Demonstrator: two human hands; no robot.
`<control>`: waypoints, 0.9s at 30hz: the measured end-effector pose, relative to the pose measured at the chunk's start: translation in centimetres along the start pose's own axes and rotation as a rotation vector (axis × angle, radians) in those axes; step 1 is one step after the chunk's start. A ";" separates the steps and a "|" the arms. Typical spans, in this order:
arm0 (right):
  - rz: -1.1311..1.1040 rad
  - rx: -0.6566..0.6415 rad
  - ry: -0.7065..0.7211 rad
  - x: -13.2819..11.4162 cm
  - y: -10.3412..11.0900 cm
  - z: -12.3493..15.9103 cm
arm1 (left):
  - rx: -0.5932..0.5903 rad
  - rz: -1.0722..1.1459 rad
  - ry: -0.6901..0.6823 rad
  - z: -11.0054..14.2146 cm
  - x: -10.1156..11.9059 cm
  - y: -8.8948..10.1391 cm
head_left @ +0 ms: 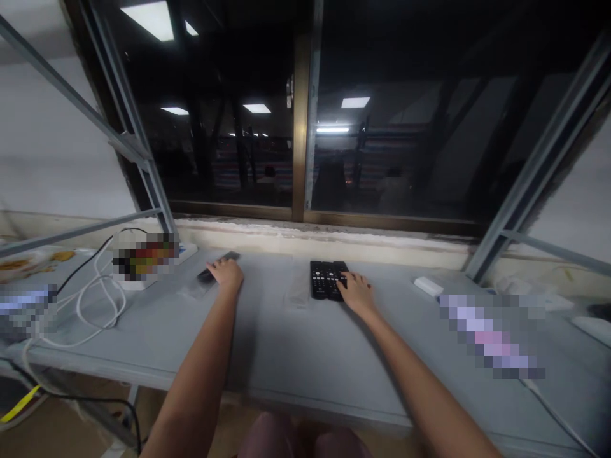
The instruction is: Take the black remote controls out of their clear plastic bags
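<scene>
Black remotes point(329, 280), apparently three set side by side, lie on the grey surface point(296, 356) in the head view, and this row serves as landmark. Over its right end rests the right hand point(358, 294), fingers spread loosely and touching the end remote; whether they grip it, I cannot tell. Left of the row and well apart from it, the left hand point(228, 273) covers most of a separate dark remote point(205, 277); its fingers are draped across, and their hold cannot be told either. Just beside the row on its left is a clear wrapper point(298, 289); farther out on its right sits a white box point(428, 286). The step in hand looks like positioning or steadying the remotes; moving the separate one would call for fingers closed around its edges. Pale marks and small print show on the row's remotes, but no brand or word is legible.
</scene>
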State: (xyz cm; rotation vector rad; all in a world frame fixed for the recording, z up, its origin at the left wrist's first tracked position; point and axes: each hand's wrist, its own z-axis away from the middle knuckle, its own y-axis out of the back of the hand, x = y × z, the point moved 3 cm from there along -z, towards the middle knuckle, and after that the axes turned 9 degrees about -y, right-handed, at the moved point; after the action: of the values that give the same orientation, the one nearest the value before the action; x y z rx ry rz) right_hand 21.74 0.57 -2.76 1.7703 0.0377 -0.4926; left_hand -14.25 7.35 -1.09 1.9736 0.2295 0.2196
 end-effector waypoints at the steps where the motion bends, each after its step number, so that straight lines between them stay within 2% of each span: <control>1: -0.003 -0.001 0.001 0.0 0.0 0.0 | 0.034 0.006 -0.007 0.0 0.1 0.3; 3: -0.009 0.000 -0.002 0.1 0.0 0.0 | 0.129 0.026 0.034 0.2 -0.2 0.7; 5: -0.010 -0.001 -0.008 0.1 0.0 0.1 | 0.174 0.056 0.144 0.3 -1.2 0.5; 9: -0.009 -0.005 0.006 0.1 0.0 0.2 | 0.095 0.149 0.297 0.4 -2.4 -0.5; 15: -0.001 0.005 0.002 -0.1 -0.1 0.2 | 0.139 0.153 0.229 0.5 0.1 0.3; 18: -0.008 -0.010 0.006 -0.1 -0.1 0.1 | 0.048 0.160 0.226 0.4 0.0 0.8; 24: -0.045 0.025 0.011 -0.6 0.4 0.5 | -0.180 0.241 0.198 -0.5 -2.8 1.7; 27: -0.068 0.039 0.026 -1.0 0.8 0.8 | -0.214 0.214 0.171 -1.8 -3.6 1.7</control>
State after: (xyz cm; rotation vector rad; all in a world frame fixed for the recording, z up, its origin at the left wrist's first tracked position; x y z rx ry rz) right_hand 20.84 -0.12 -1.86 1.8180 0.1081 -0.5222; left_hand -18.10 7.35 1.03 1.7666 0.0988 0.5312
